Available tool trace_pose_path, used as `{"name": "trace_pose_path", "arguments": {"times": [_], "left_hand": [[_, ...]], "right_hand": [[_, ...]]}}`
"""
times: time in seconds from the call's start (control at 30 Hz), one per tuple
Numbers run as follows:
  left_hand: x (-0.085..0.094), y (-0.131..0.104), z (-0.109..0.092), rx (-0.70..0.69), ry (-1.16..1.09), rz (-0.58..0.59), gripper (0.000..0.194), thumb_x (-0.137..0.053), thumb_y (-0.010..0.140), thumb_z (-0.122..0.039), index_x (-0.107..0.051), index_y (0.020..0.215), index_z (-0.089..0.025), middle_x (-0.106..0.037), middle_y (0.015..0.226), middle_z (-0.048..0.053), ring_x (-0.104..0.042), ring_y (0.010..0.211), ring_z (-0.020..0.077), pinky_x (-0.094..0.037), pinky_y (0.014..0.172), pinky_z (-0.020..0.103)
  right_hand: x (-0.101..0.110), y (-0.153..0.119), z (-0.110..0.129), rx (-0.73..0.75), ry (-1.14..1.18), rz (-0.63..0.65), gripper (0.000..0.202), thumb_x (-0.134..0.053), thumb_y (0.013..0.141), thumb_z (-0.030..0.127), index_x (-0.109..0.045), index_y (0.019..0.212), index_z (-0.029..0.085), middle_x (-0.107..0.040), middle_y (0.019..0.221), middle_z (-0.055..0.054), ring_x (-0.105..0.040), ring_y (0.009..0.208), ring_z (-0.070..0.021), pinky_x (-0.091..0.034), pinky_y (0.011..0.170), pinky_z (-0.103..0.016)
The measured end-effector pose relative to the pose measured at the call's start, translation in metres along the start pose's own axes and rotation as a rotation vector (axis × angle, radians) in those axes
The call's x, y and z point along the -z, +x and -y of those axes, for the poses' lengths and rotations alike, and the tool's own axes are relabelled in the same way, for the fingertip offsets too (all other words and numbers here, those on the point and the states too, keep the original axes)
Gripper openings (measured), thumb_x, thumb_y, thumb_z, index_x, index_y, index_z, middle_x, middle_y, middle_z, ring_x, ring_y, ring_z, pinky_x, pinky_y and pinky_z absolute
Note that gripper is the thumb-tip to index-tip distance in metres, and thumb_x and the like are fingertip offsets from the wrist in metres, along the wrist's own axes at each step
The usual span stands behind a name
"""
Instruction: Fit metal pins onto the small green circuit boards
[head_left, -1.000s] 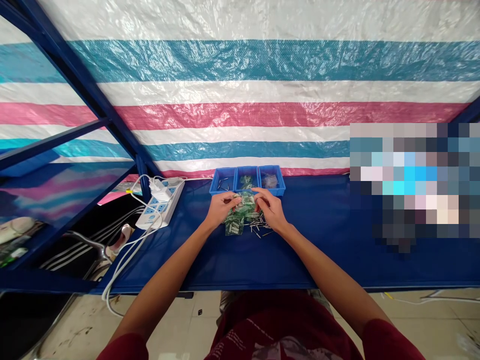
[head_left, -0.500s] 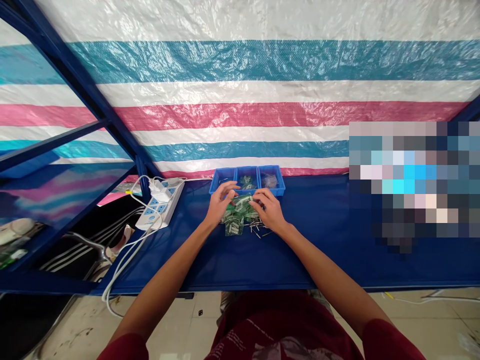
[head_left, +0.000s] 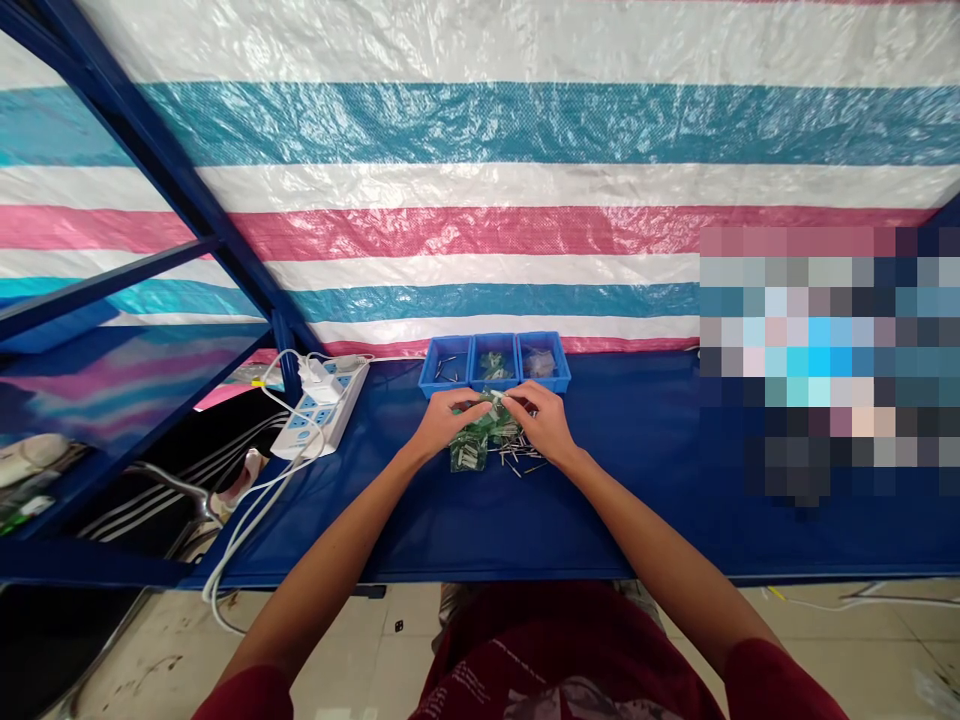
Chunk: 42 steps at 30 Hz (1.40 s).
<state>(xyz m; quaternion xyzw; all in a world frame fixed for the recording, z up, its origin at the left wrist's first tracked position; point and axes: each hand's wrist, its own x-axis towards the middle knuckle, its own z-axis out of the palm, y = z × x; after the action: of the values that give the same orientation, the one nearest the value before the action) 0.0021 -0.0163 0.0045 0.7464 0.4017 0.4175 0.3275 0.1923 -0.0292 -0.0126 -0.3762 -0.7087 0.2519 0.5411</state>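
Observation:
Both my hands meet over a pile of green-tinted plastic bags [head_left: 469, 452] with small pale pieces inside. Thumb and fingers of my right hand [head_left: 546, 420] pinch a small white piece [head_left: 498, 397], its exact kind too small to tell. My left hand [head_left: 442, 424] is closed in a pinch beside it, and what lies between those fingertips is hidden. Thin metal pins [head_left: 513, 455] are scattered by the bags, partly under my right hand. Just behind my hands stands a blue three-part bin [head_left: 471, 365]: a few thin pins on the left, green-tinted bags in the middle, clear plastic pieces on the right.
A white power strip [head_left: 322, 410] with plugs and cables lies on the blue table [head_left: 465, 530] at left. A blue metal frame [head_left: 150, 165] rises on the left; a striped plastic sheet [head_left: 480, 185] hangs behind. The right side is pixelated.
My left hand has come down and right, its raised fingers now closed in a pinch near my right fingertips. My right hand has barely shifted. More of the bin's left part shows.

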Motion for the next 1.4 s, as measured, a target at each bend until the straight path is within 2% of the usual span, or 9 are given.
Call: {"name": "trace_pose_path", "arguments": {"times": [0.1, 0.23, 0.47, 0.57, 0.67, 0.87, 1.13, 1.23, 1.4], "left_hand": [[0.000, 0.000, 0.000, 0.014, -0.010, -0.010, 0.033, -0.066, 0.079, -0.048, -0.071, 0.077, -0.015, -0.070, 0.077, 0.007, -0.060, 0.069, 0.0167, -0.048, 0.062, 0.025], [-0.001, 0.000, 0.002, -0.006, 0.007, -0.010, 0.034, -0.066, 0.079, -0.048, -0.070, 0.073, -0.015, -0.069, 0.073, 0.006, -0.059, 0.065, 0.0157, -0.046, 0.059, 0.025], [-0.001, -0.002, 0.000, -0.008, 0.020, -0.182, 0.033, -0.068, 0.079, -0.046, -0.068, 0.066, -0.015, -0.067, 0.066, 0.004, -0.057, 0.059, 0.0148, -0.045, 0.057, 0.025], [-0.001, -0.002, -0.001, 0.032, -0.037, -0.221, 0.033, -0.068, 0.078, -0.047, -0.068, 0.069, -0.015, -0.065, 0.063, 0.003, -0.055, 0.056, 0.0137, -0.046, 0.055, 0.024], [0.000, 0.000, -0.001, 0.058, -0.117, -0.205, 0.034, -0.070, 0.076, -0.048, -0.067, 0.071, -0.014, -0.064, 0.064, 0.002, -0.055, 0.054, 0.0126, -0.047, 0.054, 0.024], [-0.001, 0.002, 0.003, 0.098, -0.192, -0.032, 0.033, -0.073, 0.075, -0.043, -0.061, 0.063, -0.014, -0.058, 0.057, 0.000, -0.053, 0.050, 0.0109, -0.045, 0.051, 0.023], [-0.001, 0.000, -0.002, 0.097, -0.107, -0.142, 0.039, -0.071, 0.077, -0.043, -0.056, 0.054, -0.015, -0.057, 0.050, 0.000, -0.051, 0.047, 0.0111, -0.040, 0.050, 0.023], [-0.001, 0.000, -0.003, 0.118, -0.152, -0.150, 0.038, -0.071, 0.077, -0.045, -0.058, 0.058, -0.015, -0.059, 0.050, 0.000, -0.054, 0.048, 0.0121, -0.043, 0.051, 0.024], [-0.004, 0.003, -0.001, 0.215, -0.327, -0.050, 0.034, -0.077, 0.070, -0.045, -0.064, 0.072, -0.014, -0.068, 0.064, 0.003, -0.062, 0.057, 0.0154, -0.049, 0.056, 0.026]], "right_hand": [[-0.001, -0.001, 0.001, -0.019, 0.001, 0.010, 0.030, -0.054, 0.090, 0.044, -0.067, 0.078, 0.020, -0.061, 0.076, -0.005, -0.054, 0.065, -0.0154, -0.044, 0.058, -0.028], [-0.003, -0.001, 0.001, -0.013, -0.012, 0.013, 0.031, -0.054, 0.090, 0.044, -0.067, 0.076, 0.020, -0.060, 0.073, -0.004, -0.053, 0.063, -0.0149, -0.043, 0.059, -0.028], [-0.003, -0.001, -0.004, -0.142, 0.074, 0.108, 0.031, -0.062, 0.083, 0.048, -0.064, 0.095, 0.020, -0.062, 0.076, -0.003, -0.055, 0.063, -0.0145, -0.043, 0.056, -0.026], [-0.005, 0.000, -0.007, -0.201, 0.134, 0.195, 0.031, -0.062, 0.081, 0.050, -0.059, 0.077, 0.019, -0.056, 0.065, 0.001, -0.053, 0.057, -0.0135, -0.043, 0.054, -0.026], [-0.006, 0.000, -0.007, -0.219, 0.156, 0.233, 0.036, -0.059, 0.083, 0.049, -0.050, 0.064, 0.020, -0.049, 0.057, 0.003, -0.051, 0.052, -0.0123, -0.041, 0.052, -0.025], [-0.007, 0.000, -0.006, -0.220, 0.133, 0.161, 0.032, -0.058, 0.082, 0.045, -0.048, 0.065, 0.021, -0.047, 0.057, 0.004, -0.049, 0.052, -0.0122, -0.039, 0.051, -0.024], [-0.005, 0.001, 0.002, -0.305, 0.261, 0.316, 0.037, -0.059, 0.083, 0.050, -0.054, 0.063, 0.020, -0.050, 0.048, 0.005, -0.046, 0.043, -0.0106, -0.038, 0.048, -0.024], [-0.006, 0.001, 0.000, -0.321, 0.333, 0.269, 0.035, -0.060, 0.083, 0.049, -0.057, 0.065, 0.019, -0.054, 0.053, 0.004, -0.047, 0.043, -0.0097, -0.037, 0.046, -0.023], [-0.007, 0.002, -0.010, -0.329, 0.331, 0.199, 0.035, -0.060, 0.083, 0.048, -0.057, 0.064, 0.018, -0.057, 0.058, 0.002, -0.050, 0.045, -0.0094, -0.037, 0.044, -0.022]]}}
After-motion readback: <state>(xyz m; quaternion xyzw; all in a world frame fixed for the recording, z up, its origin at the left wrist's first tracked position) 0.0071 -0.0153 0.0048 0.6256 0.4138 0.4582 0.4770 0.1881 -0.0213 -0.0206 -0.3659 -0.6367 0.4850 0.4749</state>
